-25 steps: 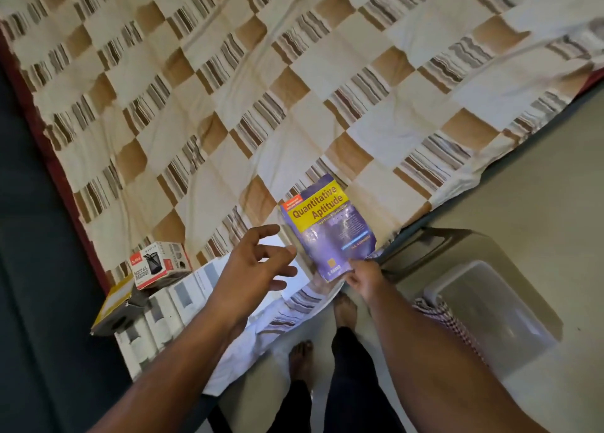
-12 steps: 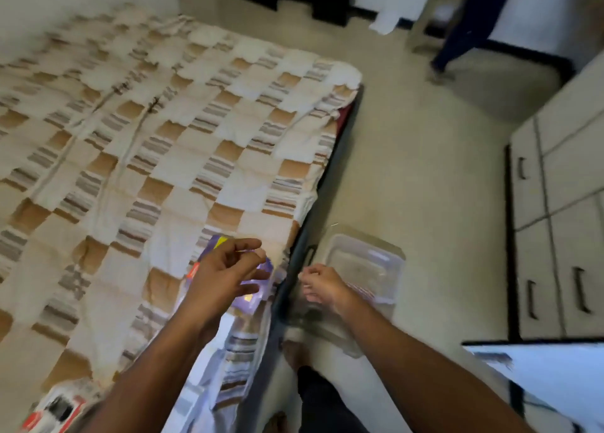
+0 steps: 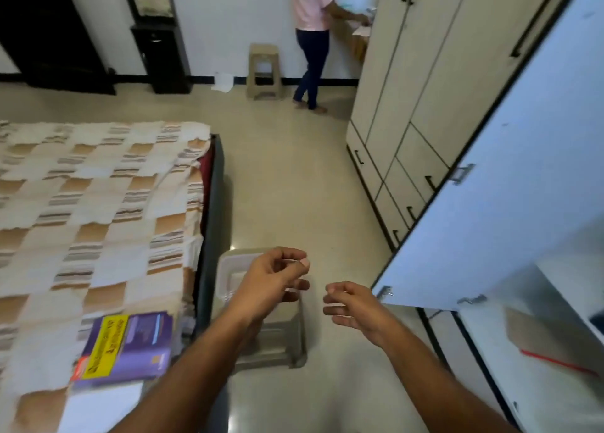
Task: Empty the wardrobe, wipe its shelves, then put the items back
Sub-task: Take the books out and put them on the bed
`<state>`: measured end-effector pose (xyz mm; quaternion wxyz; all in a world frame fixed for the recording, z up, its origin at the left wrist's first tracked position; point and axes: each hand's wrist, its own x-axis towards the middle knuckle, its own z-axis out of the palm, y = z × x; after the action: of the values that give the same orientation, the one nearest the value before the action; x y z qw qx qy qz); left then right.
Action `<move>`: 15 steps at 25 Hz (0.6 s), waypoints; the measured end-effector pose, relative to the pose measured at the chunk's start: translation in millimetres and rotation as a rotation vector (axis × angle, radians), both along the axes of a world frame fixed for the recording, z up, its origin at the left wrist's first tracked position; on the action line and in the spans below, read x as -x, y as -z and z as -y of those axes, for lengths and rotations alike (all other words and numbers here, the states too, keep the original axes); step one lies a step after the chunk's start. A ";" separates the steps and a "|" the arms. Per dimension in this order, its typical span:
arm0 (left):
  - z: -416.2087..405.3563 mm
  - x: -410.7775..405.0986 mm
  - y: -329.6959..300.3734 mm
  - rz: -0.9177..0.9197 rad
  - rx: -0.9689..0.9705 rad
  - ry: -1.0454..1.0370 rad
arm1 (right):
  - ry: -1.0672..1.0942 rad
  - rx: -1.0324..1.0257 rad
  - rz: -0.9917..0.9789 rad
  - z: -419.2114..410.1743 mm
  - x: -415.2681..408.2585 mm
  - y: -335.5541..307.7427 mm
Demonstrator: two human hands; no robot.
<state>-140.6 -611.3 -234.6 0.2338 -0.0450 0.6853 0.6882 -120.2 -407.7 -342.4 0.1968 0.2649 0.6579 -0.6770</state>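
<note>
A purple and yellow book lies flat on the checked bedspread near the bed's right edge. My left hand hovers over the floor to the right of the bed, fingers loosely curled and holding nothing. My right hand hangs beside it, also loosely curled and empty. The open wardrobe door stands at the right, with a white shelf visible below it holding a brown flat item and a red stick.
A beige plastic stool stands on the floor under my left hand, next to the bed. Another stool is by the far wall, where a person stands. Closed wardrobe doors and drawers line the right side.
The book left my right hand and now lies on the bed. My view swung right from the bed toward the wardrobe, and both hands came away empty over the floor.
</note>
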 end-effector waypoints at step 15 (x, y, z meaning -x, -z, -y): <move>-431.8 -82.2 2.9 -0.005 0.003 0.606 | 0.637 -0.087 -0.060 -415.5 -184.1 -21.9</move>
<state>-58.4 -179.5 -237.5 0.4269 0.1627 0.6690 0.5862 63.9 7.8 -320.5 -0.0562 0.4457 0.5758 -0.6832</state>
